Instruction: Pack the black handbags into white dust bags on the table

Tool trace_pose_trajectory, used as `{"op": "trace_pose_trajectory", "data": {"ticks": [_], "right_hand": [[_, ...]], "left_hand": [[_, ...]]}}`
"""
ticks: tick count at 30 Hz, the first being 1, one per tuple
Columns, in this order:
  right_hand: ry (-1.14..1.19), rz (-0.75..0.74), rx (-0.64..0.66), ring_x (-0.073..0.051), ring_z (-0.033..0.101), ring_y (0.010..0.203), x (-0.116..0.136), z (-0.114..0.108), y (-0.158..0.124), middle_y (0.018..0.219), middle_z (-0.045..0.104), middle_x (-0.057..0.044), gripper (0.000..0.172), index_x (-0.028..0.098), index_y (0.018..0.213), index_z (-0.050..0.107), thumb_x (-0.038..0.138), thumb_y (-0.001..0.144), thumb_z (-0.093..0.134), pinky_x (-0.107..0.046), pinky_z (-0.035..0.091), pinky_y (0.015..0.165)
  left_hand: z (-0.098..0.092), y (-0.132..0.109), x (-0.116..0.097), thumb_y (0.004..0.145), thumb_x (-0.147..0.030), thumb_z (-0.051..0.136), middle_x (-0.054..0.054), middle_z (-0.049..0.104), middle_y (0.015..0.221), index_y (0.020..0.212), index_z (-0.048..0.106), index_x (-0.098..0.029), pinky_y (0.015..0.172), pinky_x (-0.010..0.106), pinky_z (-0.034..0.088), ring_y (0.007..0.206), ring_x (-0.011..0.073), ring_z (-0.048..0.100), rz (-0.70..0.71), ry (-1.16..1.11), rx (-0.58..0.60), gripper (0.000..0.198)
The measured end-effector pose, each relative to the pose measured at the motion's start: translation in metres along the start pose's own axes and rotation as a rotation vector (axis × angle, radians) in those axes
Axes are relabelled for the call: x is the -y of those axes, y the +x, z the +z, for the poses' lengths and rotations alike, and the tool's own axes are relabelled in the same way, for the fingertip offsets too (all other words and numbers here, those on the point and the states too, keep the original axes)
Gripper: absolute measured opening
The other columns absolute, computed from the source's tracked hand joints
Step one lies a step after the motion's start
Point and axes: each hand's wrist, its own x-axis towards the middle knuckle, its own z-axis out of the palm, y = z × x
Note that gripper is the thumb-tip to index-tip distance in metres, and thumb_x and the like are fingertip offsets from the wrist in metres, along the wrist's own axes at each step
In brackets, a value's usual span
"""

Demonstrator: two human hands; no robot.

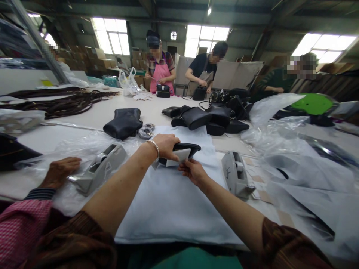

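In the middle of the head view a small black bag [195, 147] is held above a white cloth [179, 209], its mouth apart. My left hand [166, 145], with a bracelet at the wrist, is closed on the bag's far left edge. White paper or padding [183, 154] shows in the bag's mouth. My right hand [195, 172] is closed at the near side, fingertips on the white paper; whether they also grip the bag's edge I cannot tell. Beyond my left hand lie a coiled strap [146, 130] and a plump black bag [123, 122].
Grey tape dispensers stand left [102, 170] and right [237, 173]. A co-worker's hand [61, 172] rests on plastic film at left. Black bags [199, 117] are piled beyond the cloth, brown straps [70, 102] lie far left, and plastic bags [311, 168] cover the right. Co-workers handle bags across the table.
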Motion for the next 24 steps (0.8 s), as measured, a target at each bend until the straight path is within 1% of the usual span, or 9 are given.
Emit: {"op": "trace_pose_trajectory", "data": {"ticks": [3,5,9,14,16,18,21,22,24], "right_hand": [[0.002,-0.039,-0.025,-0.018,0.073,0.065,-0.002,0.002,0.001,0.074,0.072,-0.004,0.01,0.016,0.094,0.058,0.026,0.095,0.062,-0.021,0.052,0.043],[0.024,-0.06,-0.03,-0.019,0.074,0.068,-0.005,0.005,0.002,0.077,0.072,-0.005,0.011,0.016,0.095,0.058,0.027,0.095,0.061,-0.022,0.054,0.045],[0.057,-0.072,-0.033,-0.019,0.074,0.071,-0.009,0.007,0.005,0.079,0.072,-0.006,0.011,0.017,0.096,0.057,0.028,0.097,0.059,-0.023,0.055,0.045],[0.048,-0.085,-0.03,-0.02,0.074,0.073,-0.011,0.006,0.007,0.082,0.072,-0.006,0.017,0.018,0.098,0.056,0.032,0.093,0.064,-0.023,0.056,0.046],[0.031,-0.101,-0.046,-0.019,0.074,0.073,-0.013,0.004,0.005,0.087,0.073,-0.006,0.02,0.019,0.102,0.055,0.032,0.091,0.065,-0.023,0.056,0.047],[-0.02,-0.135,-0.083,-0.019,0.074,0.073,-0.018,0.001,-0.001,0.098,0.072,-0.008,0.027,0.018,0.112,0.054,0.03,0.09,0.064,-0.025,0.057,0.048],[-0.265,-0.238,-0.131,-0.02,0.073,0.073,-0.027,-0.009,-0.015,0.109,0.071,-0.011,0.042,0.018,0.131,0.048,0.028,0.091,0.056,-0.032,0.06,0.054],[-0.412,-0.299,-0.115,-0.02,0.073,0.076,-0.03,-0.013,-0.021,0.109,0.072,-0.011,0.043,0.018,0.135,0.048,0.028,0.093,0.053,-0.035,0.061,0.061],[-0.791,-0.469,-0.013,-0.024,0.072,0.093,-0.035,-0.02,-0.032,0.113,0.072,-0.013,0.042,0.017,0.134,0.053,0.027,0.094,0.05,-0.043,0.061,0.083]], "left_hand": [[-0.001,0.005,-0.007,0.066,-0.071,0.071,0.012,0.068,0.117,0.118,0.065,-0.02,0.078,0.039,0.052,0.098,0.0319,0.069,-0.035,0.012,0.021,0.073],[0.001,0.01,-0.013,0.066,-0.067,0.074,0.012,0.069,0.114,0.117,0.063,-0.019,0.079,0.038,0.053,0.098,0.032,0.069,-0.074,0.024,0.029,0.071],[0.008,0.014,-0.023,0.067,-0.053,0.077,0.012,0.07,0.114,0.12,0.059,-0.019,0.078,0.038,0.054,0.098,0.032,0.07,-0.126,0.044,0.006,0.066],[0.015,0.014,-0.03,0.07,-0.046,0.074,0.012,0.068,0.118,0.118,0.062,-0.02,0.077,0.039,0.054,0.098,0.0325,0.07,-0.148,0.076,-0.024,0.056],[0.016,0.014,-0.031,0.072,-0.043,0.072,0.013,0.067,0.119,0.117,0.063,-0.02,0.079,0.039,0.054,0.098,0.0317,0.07,-0.15,0.08,-0.025,0.051],[0.017,0.014,-0.032,0.073,-0.041,0.07,0.013,0.069,0.117,0.116,0.064,-0.02,0.08,0.039,0.053,0.098,0.0319,0.07,-0.151,0.071,-0.03,0.049],[0.021,0.013,-0.034,0.075,-0.037,0.067,0.011,0.073,0.109,0.113,0.065,-0.02,0.08,0.04,0.052,0.097,0.0324,0.071,-0.159,0.061,-0.05,0.042],[0.023,0.012,-0.034,0.075,-0.037,0.066,0.011,0.074,0.107,0.111,0.065,-0.02,0.08,0.04,0.051,0.097,0.0323,0.071,-0.166,0.065,-0.062,0.04],[0.026,0.011,-0.035,0.076,-0.036,0.064,0.011,0.075,0.106,0.11,0.066,-0.02,0.079,0.039,0.051,0.096,0.032,0.071,-0.177,0.081,-0.089,0.038]]}}
